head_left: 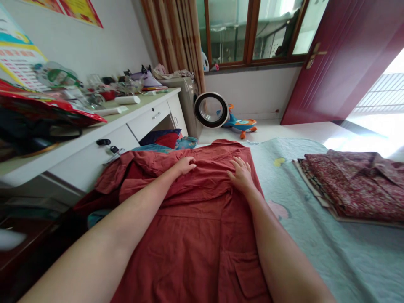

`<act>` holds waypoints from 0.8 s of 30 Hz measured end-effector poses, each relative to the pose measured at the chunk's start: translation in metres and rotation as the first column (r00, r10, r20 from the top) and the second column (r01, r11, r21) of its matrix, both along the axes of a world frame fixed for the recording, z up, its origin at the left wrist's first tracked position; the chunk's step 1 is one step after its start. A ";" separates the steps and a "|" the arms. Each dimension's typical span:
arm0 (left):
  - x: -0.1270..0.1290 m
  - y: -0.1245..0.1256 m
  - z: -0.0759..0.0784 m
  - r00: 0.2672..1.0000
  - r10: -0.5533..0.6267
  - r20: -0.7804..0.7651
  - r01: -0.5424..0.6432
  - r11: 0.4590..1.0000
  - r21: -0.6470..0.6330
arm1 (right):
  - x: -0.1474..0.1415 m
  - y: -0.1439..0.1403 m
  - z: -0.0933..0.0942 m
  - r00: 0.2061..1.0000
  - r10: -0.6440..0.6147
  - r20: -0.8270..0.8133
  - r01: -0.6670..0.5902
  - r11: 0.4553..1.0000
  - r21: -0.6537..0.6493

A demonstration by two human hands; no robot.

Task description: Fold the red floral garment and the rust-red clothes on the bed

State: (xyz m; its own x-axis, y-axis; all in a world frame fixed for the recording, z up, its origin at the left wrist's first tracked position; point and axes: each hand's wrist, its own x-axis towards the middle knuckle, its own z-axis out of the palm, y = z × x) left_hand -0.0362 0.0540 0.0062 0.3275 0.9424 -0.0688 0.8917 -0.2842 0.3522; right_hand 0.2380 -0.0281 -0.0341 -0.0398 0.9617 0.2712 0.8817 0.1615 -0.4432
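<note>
— Closest to the camera, what lies on the bed?

— A rust-red shirt (195,227), spread across the pale green bedsheet (347,261), a flap pocket showing near the lower edge. Both bare forearms stretch out over it.

— And the hands?

— Farther up, near the collar end. The left hand (184,165) is curled, its fingers pinching a fold of the cloth. The right hand (241,173) lies flat, fingers spread, pressing the fabric down and gripping nothing.

— So which step would you call this?

— Smoothing and laying out, I'd judge, with folding not yet begun. The left side is bunched and spills off the bed edge toward the white desk (139,122).

— What does the next move call for?

— Probably drawing that crumpled side straight while the flat hand pins the middle, so the cloth doesn't slide.

— Anything else on the bed?

— A pile of folded flowered clothes (356,185) to the right, well apart from the shirt.

— And beyond?

— The desk is crowded with clutter. Past it stands a washing machine (192,105) with its round door (211,110) swung open, a toy car (241,123) on the floor beside it, then the window and a dark red door (347,54).
</note>
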 end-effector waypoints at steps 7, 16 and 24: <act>-0.010 -0.021 -0.001 0.982 0.071 -0.176 -0.070 0.997 0.011 | -0.015 -0.006 -0.002 0.985 0.172 0.020 -0.166 0.972 -0.167; -0.034 -0.048 0.017 0.928 0.149 -0.343 -0.136 0.989 0.061 | -0.011 -0.002 -0.010 0.981 0.158 0.112 -0.138 0.976 -0.168; -0.066 -0.077 0.047 0.937 0.038 -0.348 -0.039 0.999 0.005 | -0.015 -0.002 -0.007 0.977 0.131 0.166 -0.100 0.978 -0.185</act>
State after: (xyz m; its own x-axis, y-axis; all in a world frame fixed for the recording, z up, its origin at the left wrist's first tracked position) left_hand -0.1021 -0.0229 0.0527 0.2464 0.9535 -0.1735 0.9688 -0.2470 0.0188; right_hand 0.2226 -0.0303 -0.0416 -0.1853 0.9796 0.0784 0.9284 0.2006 -0.3129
